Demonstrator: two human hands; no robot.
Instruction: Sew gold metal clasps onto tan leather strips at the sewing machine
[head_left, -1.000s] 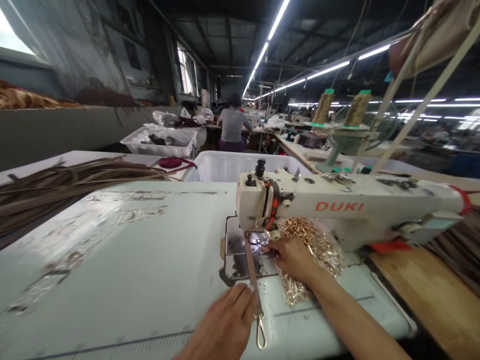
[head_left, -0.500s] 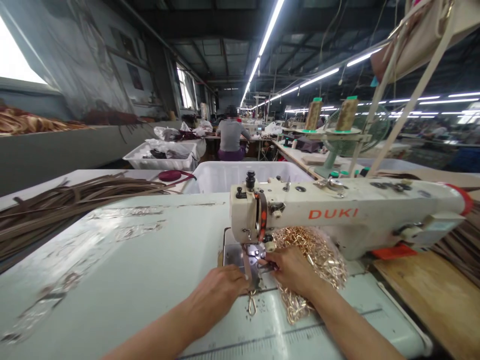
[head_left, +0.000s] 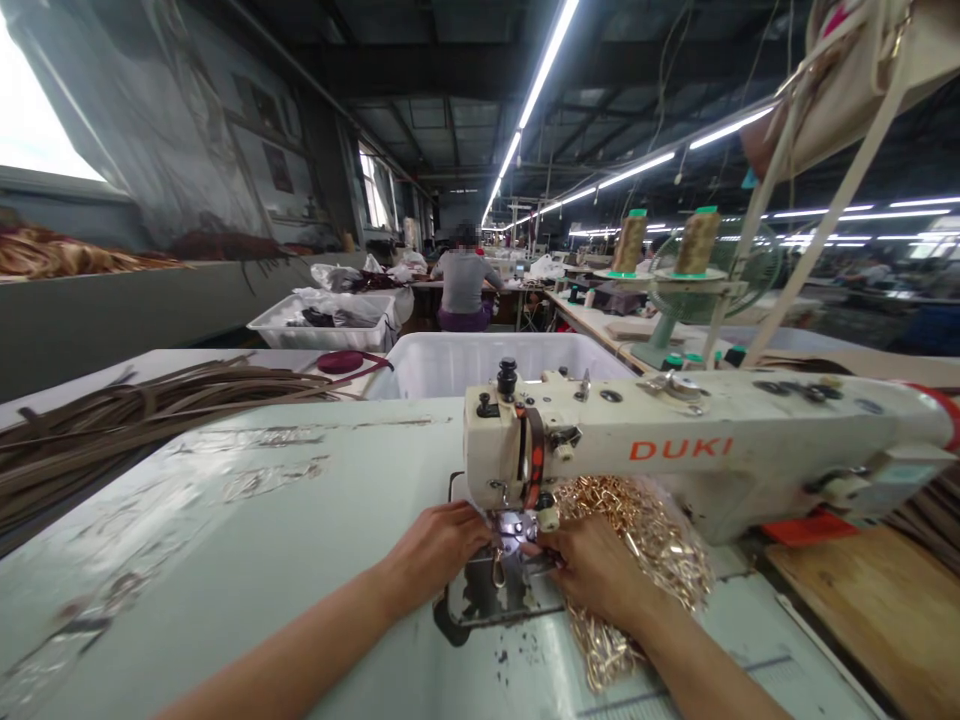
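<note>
A sewing machine (head_left: 675, 445) stands before me, its lamp lighting the presser foot (head_left: 514, 530). At the foot's left side, the fingers of my left hand (head_left: 439, 550) pinch the end of a narrow strap, most of it hidden by the fingers and machine head. From that end a gold snap hook (head_left: 498, 570) hangs over the metal bed plate (head_left: 517, 595). My right hand (head_left: 600, 570) is closed just right of the foot, fingertips near the needle area; what they grip is hidden. Beside it lies a bag of gold snap hooks (head_left: 656, 545).
Brown straps (head_left: 150, 410) lie heaped at the left, near a maroon roll of tape (head_left: 341, 362). Behind the machine is a white bin (head_left: 480, 350). Thread cones (head_left: 697, 243) stand at the right, and a person (head_left: 463, 285) sits farther off. A wooden board (head_left: 870, 600) lies right.
The snap hook and strap end have moved away from me, up to the presser foot, with my left hand. My right hand stays by the foot. The view has tilted slightly up.
</note>
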